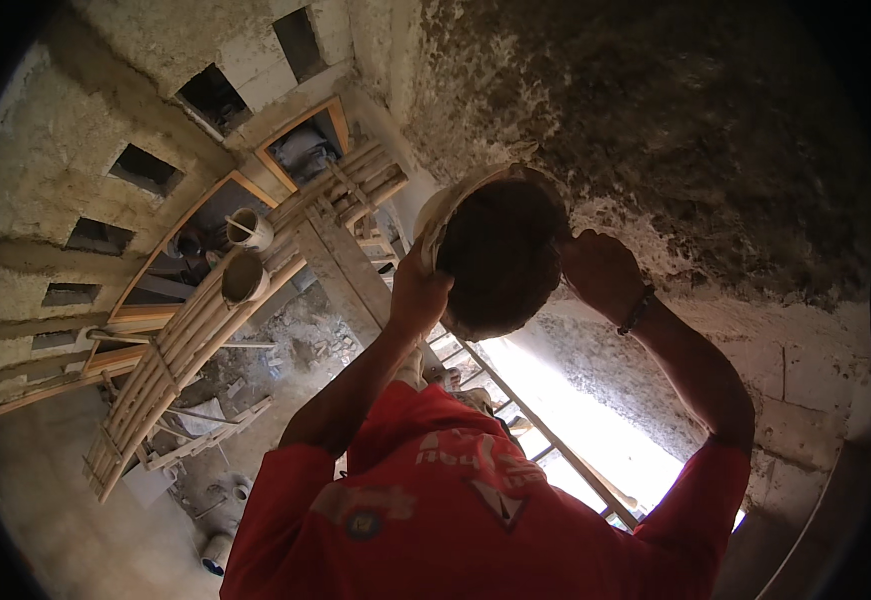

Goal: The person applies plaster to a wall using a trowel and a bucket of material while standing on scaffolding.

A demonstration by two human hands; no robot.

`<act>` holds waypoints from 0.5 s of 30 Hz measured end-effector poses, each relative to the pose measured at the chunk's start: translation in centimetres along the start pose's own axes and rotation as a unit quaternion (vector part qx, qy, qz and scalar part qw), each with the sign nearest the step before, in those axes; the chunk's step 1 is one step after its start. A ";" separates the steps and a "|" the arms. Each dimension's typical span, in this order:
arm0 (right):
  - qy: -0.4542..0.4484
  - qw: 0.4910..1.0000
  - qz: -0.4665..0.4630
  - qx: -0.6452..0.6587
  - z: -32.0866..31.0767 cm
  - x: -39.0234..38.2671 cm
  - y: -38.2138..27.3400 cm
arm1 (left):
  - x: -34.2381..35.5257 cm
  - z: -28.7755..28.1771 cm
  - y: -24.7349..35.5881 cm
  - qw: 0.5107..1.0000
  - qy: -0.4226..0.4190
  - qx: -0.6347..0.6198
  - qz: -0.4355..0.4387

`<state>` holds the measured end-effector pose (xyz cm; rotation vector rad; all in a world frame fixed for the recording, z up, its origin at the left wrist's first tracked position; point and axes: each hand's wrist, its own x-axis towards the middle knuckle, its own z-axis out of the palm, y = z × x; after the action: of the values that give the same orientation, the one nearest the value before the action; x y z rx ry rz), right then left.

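Gripping a bowl (437, 216) with left hand (421, 297) — right hand (602, 272) curled at the rim — grasp impossible to tell.

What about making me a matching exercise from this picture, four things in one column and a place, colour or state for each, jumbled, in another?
Column one:
1. Left hand
2. Shirt
3. Bracelet
4. Pair of pale buckets

Column two:
A. Worn on the right arm
B. On the pole scaffold
C. Gripping the held bucket
D. Red

Pairs: 1-C, 2-D, 3-A, 4-B
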<state>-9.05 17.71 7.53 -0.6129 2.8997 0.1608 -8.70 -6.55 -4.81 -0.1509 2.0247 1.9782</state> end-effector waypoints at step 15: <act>-0.088 0.967 -0.103 0.215 8.9 -2.1 1.2 | 0.7 1.5 1.5 1.000 -0.013 0.002 -0.015</act>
<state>-6.31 20.86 -0.70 -0.7641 2.5572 -0.4094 -9.56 -4.92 -3.63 -0.1521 1.9996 1.9475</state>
